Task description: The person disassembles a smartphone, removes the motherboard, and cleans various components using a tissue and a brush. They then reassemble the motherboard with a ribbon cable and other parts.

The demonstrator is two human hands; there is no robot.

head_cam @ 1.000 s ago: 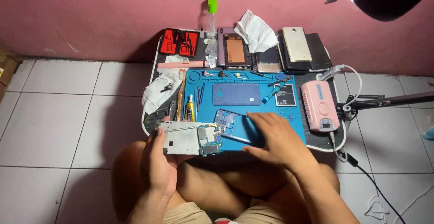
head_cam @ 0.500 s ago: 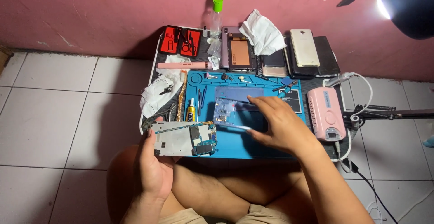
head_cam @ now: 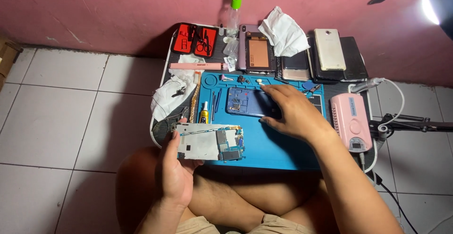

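My left hand (head_cam: 175, 171) holds an opened phone body (head_cam: 210, 142) with its circuit board showing, at the near left corner of the blue work mat (head_cam: 278, 149). My right hand (head_cam: 293, 112) rests palm down on the mat, with the fingers on the right end of a blue phone back cover (head_cam: 244, 102) that lies flat at the mat's middle. Whether the fingers grip the cover or only press on it is unclear.
A small glue tube (head_cam: 204, 113) and thin tools lie left of the cover. Behind the mat: a red tool case (head_cam: 194, 39), a green-capped bottle (head_cam: 233, 11), white tissue (head_cam: 284, 34), several phones (head_cam: 329, 49). A pink device (head_cam: 351, 122) with cables sits right. Crumpled cloth (head_cam: 171, 92) lies left.
My right hand has moved away from me up the mat, onto the blue back cover. The left hand keeps the opened phone at the mat's near left corner.
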